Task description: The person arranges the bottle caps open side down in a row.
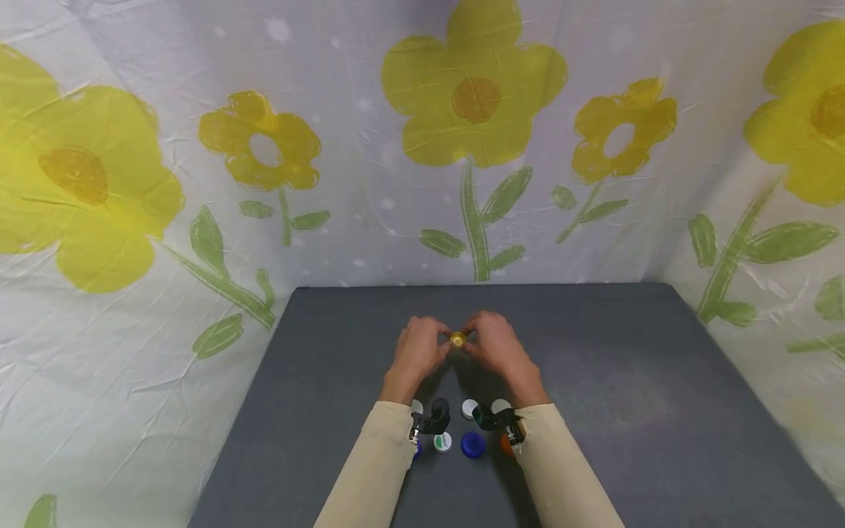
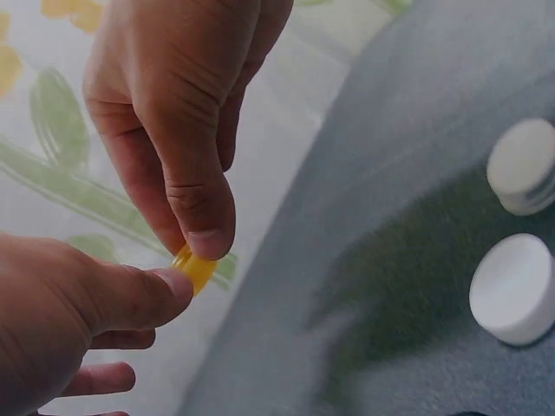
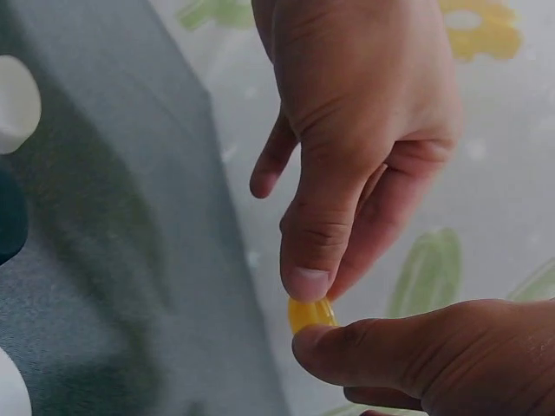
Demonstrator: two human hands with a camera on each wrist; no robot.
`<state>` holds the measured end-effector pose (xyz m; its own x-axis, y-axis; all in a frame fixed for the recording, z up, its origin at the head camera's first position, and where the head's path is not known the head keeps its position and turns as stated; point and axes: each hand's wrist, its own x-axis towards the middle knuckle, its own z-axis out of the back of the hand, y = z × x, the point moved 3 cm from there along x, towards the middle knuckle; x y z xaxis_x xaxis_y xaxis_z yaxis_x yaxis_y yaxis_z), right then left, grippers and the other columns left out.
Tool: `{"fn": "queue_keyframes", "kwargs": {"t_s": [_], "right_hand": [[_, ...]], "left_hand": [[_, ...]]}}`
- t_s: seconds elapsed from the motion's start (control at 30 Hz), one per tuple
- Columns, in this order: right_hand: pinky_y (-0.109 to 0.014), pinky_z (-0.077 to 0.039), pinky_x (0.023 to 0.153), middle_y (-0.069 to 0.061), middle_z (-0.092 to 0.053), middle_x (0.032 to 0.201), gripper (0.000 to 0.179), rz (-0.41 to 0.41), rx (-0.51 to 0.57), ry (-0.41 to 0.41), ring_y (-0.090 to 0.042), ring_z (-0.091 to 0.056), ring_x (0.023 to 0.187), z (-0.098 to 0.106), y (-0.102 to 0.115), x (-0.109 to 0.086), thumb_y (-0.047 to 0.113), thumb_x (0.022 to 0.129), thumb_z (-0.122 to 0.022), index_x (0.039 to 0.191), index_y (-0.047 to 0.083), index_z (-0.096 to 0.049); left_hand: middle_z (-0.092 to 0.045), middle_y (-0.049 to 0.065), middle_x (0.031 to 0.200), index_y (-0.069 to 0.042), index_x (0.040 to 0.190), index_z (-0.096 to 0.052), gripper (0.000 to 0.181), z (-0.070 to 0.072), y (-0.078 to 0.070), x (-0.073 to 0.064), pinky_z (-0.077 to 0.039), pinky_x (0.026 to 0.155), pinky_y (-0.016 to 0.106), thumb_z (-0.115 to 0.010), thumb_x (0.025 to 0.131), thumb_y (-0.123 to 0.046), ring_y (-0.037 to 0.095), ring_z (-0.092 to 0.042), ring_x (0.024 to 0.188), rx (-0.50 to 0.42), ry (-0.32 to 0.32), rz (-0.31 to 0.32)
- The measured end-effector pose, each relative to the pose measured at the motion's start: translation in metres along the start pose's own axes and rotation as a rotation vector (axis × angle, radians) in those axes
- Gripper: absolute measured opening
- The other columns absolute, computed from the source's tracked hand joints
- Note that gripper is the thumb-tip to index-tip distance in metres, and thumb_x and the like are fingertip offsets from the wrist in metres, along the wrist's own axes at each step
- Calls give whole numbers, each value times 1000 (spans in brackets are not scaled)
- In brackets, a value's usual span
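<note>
A small yellow bottle cap [image 1: 458, 339] is held between both hands over the far part of the dark table. My left hand [image 1: 420, 345] pinches its left side with thumb and forefinger; my right hand [image 1: 496, 341] pinches the right side the same way. Seen from the left wrist, the cap [image 2: 199, 270] stands on edge between the thumbs, partly covered by the fingertips. The right wrist view also has the yellow cap [image 3: 310, 314] under both thumbs, raised above the table.
Nearer to me on the table [image 1: 634, 411] lie several caps: a white one [image 1: 469, 408], a blue one [image 1: 472, 444], a white one with green print [image 1: 442, 442] and an orange one [image 1: 507, 444] partly behind my right wrist. A flowered curtain [image 1: 356, 220] surrounds the table.
</note>
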<state>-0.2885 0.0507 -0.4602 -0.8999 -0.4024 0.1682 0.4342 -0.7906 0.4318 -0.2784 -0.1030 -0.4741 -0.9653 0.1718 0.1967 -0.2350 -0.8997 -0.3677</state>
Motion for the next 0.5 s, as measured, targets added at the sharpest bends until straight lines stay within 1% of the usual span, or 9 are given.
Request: {"fn": "queue_keyframes", "kwargs": {"t_s": [0.07, 0.17, 0.3, 0.5], "right_hand": [[-52, -50, 98, -14, -70, 118, 15, 15, -7, -10, -36, -62, 116, 6, 2, -4, 16, 85, -80, 98, 9, -79], [-53, -49, 100, -15, -69, 122, 15, 23, -8, -16, -37, -61, 120, 13, 5, -11, 18, 86, -79, 99, 9, -80], [-55, -48, 101, -17, -67, 126, 17, 24, -13, -29, -39, -59, 122, 22, 11, -20, 19, 87, -79, 101, 10, -80], [-56, -49, 99, -18, -65, 129, 20, 65, -22, -78, -40, -59, 122, 33, 20, -40, 21, 87, -79, 103, 10, -79]], "left_hand": [[-74, -4, 112, -24, 103, -81, 17, 5, -4, -3, -54, 89, 48, -79, 87, -29, 27, -65, 109, 14, -17, -28], [-73, -4, 116, -24, 103, -81, 17, 13, -10, -8, -54, 92, 48, -80, 87, -29, 26, -64, 112, 18, -23, -49], [-72, -2, 119, -23, 104, -80, 18, 22, -17, -17, -52, 95, 48, -79, 88, -30, 27, -62, 115, 4, -24, -67], [-70, 0, 122, -22, 104, -80, 18, 34, -25, -33, -51, 96, 47, -78, 88, -31, 27, -60, 117, -24, -37, -111]]}}
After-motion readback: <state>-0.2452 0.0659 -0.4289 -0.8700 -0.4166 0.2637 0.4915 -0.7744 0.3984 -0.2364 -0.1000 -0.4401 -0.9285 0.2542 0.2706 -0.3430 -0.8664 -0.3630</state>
